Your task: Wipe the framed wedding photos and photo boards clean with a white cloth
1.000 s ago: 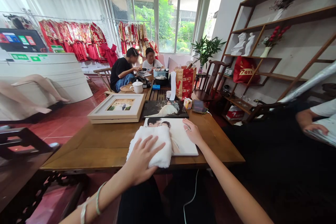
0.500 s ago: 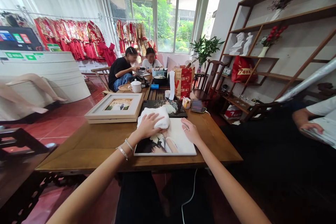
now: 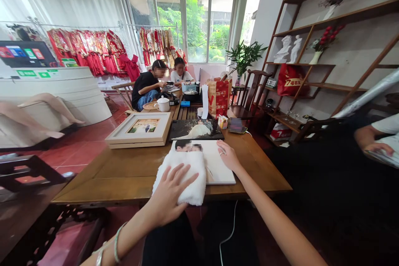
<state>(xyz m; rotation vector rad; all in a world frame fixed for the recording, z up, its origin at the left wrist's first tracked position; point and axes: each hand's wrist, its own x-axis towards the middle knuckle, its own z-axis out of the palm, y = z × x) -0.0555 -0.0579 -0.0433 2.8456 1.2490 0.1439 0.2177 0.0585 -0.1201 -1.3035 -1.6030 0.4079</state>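
"What's on the left of the wooden table (image 3: pixel 102 178)?"

"A pale picture frame (image 3: pixel 116 136), lying flat towards the far side."

"And the left hand (image 3: pixel 168 193)?"

"It comes next, at the near side: palm down, fingers spread over a folded white towel (image 3: pixel 197 191)."

"Where does that towel sit?"

"On the left part of the white photo panel (image 3: pixel 225 166), over its near left corner, reaching the table's near edge. A dark photo panel (image 3: pixel 199 129) lies just beyond, on the far side."

"Further right?"

"A paper bag (image 3: pixel 220 96) stands at the far side, with a small box (image 3: pixel 222 122) in front of it. Then the right hand (image 3: pixel 229 156), nearer, its fingers laid along the white photo panel's right edge."

"Is it pinching that edge?"

"I can't tell; the thumb isn't clear. Last, right and farther off, there's a phone-like device (image 3: pixel 236 126), its face blurred."
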